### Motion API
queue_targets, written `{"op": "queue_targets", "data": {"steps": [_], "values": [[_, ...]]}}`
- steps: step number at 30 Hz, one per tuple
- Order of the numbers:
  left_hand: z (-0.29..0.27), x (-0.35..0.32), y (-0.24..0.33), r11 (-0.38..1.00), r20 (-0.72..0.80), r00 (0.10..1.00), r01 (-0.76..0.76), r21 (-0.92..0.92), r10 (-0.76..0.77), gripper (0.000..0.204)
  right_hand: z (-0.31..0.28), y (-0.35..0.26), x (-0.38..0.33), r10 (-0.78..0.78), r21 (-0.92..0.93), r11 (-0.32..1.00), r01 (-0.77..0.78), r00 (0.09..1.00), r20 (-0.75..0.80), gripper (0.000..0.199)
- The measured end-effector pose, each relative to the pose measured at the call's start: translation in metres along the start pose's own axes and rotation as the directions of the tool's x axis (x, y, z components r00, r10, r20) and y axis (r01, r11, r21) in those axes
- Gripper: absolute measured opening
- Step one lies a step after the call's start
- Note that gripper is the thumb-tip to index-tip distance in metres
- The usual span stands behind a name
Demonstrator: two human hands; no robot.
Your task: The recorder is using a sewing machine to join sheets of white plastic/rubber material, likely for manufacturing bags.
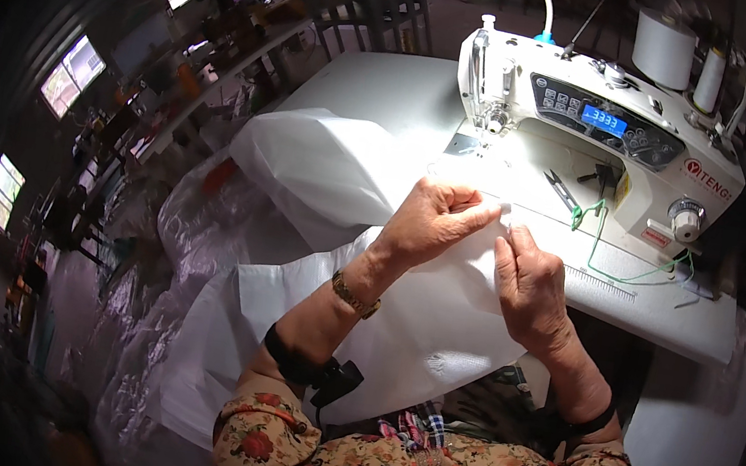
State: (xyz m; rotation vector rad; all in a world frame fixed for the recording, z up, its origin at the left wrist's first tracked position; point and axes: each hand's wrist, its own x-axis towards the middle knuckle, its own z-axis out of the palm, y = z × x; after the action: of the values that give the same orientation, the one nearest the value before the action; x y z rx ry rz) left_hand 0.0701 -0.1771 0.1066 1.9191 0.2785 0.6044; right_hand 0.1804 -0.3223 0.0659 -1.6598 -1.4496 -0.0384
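1. The white fabric spills over the near edge of the surface into the person's lap, leaving bare room at the far left.
2. The sewing machine crowds the right; small snips lie on its bed.
3. The left hand and the right hand each have their grip pinched on the fabric's upper edge, which is smooth and pale.

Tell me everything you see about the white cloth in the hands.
The white cloth is thin, plain and looks woven. It lies slack over the table edge and the person's lap, creased, with a folded edge raised near the sewing machine. The left hand and right hand pinch that edge.
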Motion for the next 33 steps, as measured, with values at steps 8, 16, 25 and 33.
{"op": "queue_targets", "data": {"steps": [8,16,25,33], "values": [[0.01,0.02,-0.027,0.997,-0.007,1.0,-0.016,-0.069,0.016,0.031,0.012,0.0,-0.005,-0.061,-0.245,0.968,0.062,0.998,0.01,0.05],[0.008,0.024,-0.017,0.996,0.067,0.996,-0.068,0.057,0.064,0.037,0.009,0.0,-0.006,-0.058,-0.236,0.971,0.04,0.996,-0.067,0.043],[0.001,0.024,0.04,0.545,0.112,0.706,-0.628,0.556,0.699,0.015,0.011,0.041,-0.029,-0.15,-0.142,0.984,0.111,0.943,-0.296,0.011],[0.003,0.026,0.023,0.704,0.012,0.805,-0.525,0.478,0.593,0.012,-0.02,0.017,-0.013,-0.005,0.127,0.991,0.041,0.963,-0.271,0.058]]}}
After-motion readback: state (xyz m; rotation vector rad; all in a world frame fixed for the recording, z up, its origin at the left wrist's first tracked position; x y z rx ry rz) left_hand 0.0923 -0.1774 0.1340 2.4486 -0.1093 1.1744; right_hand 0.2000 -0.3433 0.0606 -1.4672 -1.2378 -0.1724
